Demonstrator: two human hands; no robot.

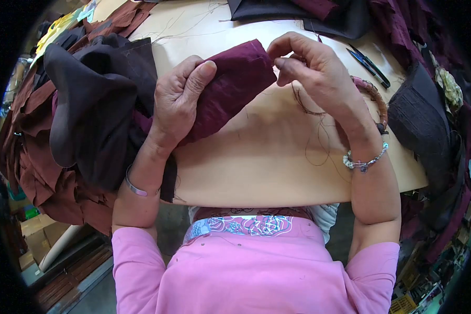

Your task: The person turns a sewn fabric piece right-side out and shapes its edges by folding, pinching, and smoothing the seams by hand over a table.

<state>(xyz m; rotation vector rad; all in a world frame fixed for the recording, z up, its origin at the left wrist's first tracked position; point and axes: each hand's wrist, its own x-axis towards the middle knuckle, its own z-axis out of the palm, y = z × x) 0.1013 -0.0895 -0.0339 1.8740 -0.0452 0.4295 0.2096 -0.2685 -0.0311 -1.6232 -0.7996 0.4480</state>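
My left hand (180,99) is closed on a folded piece of maroon cloth (233,86), thumb on top and fingers behind it. The cloth slants up to the right above the table. At its right corner my right hand (314,68) has thumb and forefinger brought together in a pinch. Whatever lies between those fingertips is too small to make out. Loose dark thread (319,149) curls on the table below the right hand. Beside the right wrist is a curved, wrapped brown handle (374,99), partly hidden by the arm.
Dark cloth (97,104) is heaped at the left over rust-brown pieces (42,157). A pair of thread snips (370,67) lies at the right near more dark cloth (421,112). Black and maroon fabric (293,10) sits along the far side of the pale table (256,178).
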